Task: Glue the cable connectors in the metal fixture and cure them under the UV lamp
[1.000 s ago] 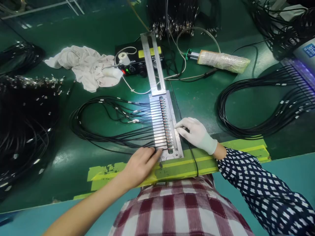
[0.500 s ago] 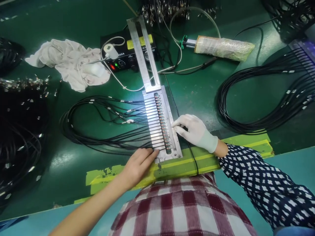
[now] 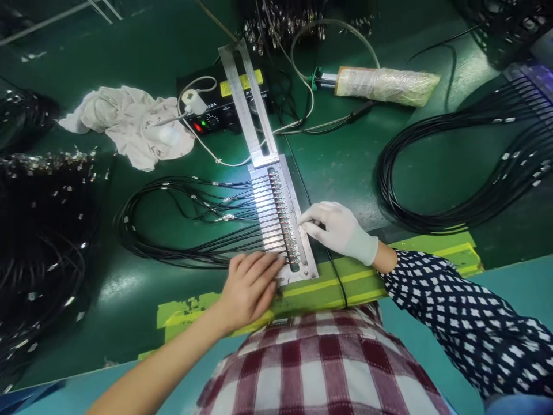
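Note:
A metal fixture point(image 3: 298, 220) lies near the table's front edge, with a row of small connectors point(image 3: 283, 213) in its long slot. Black cables point(image 3: 173, 253) run from these connectors to the left and loop back. My bare left hand point(image 3: 250, 286) rests over the nearest cables and the fixture's lower left edge, its fingers stretched out. On the right side, my gloved right hand point(image 3: 334, 227) touches the fixture's edge with thumb and forefinger pinched; whatever is between them is too small to make out. The fixture's slotted hinged lid point(image 3: 250, 106) stands swung away at the far end.
Behind the fixture sits a black control box point(image 3: 216, 118) with lit switches. A white cloth point(image 3: 138, 124) lies left of it. To the right are a wrapped dispenser barrel point(image 3: 384, 86) and another cable loop point(image 3: 389, 178). Dark cable bundles point(image 3: 43, 230) fill the left side.
My left hand has moved up onto the cables, its fingers now stretched further across them. My right hand keeps its pinch at the fixture's edge. The view has shifted slightly.

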Available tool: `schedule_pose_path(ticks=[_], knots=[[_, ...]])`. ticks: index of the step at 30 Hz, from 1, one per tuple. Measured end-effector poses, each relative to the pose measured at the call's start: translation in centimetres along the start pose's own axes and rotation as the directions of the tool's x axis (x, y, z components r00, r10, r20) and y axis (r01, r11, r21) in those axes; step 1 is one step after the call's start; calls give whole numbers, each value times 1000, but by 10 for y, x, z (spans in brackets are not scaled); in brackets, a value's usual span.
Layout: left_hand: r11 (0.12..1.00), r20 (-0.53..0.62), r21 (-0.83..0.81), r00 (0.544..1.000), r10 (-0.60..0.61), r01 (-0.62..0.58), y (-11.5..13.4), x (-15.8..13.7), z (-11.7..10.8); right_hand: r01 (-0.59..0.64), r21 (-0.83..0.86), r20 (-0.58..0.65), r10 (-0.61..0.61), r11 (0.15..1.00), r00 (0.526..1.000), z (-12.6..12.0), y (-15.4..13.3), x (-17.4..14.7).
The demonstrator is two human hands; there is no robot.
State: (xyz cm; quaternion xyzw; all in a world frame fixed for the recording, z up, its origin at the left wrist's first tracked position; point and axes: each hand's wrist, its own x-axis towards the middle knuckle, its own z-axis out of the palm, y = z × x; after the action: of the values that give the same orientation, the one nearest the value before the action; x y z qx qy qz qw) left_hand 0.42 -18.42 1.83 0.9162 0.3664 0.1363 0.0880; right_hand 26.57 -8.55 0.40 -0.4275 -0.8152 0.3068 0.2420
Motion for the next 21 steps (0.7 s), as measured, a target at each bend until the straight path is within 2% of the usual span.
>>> schedule_pose_path(ticks=[4,8,12,17,21], knots=[[995,82,-13,992,98,-97,8,16,7,8,-3,-11,-8,1000,1000,2,1,-2],[998,64,12,996,58,-59,14,14,13,8,10,-8,-8,1000,1000,2,2,-2],[999,49,15,998,36,-37,15,-2,15,0,12,-8,0,1000,1000,2,3,-1],[995,13,61,997,-80,79,19,-17,19,-17,-40,7,18,999,1000,4,0,-5],[994,-38,74,996,-76,79,24,-15,22,11,-130,48,-5,991,999,-11,4,18]])
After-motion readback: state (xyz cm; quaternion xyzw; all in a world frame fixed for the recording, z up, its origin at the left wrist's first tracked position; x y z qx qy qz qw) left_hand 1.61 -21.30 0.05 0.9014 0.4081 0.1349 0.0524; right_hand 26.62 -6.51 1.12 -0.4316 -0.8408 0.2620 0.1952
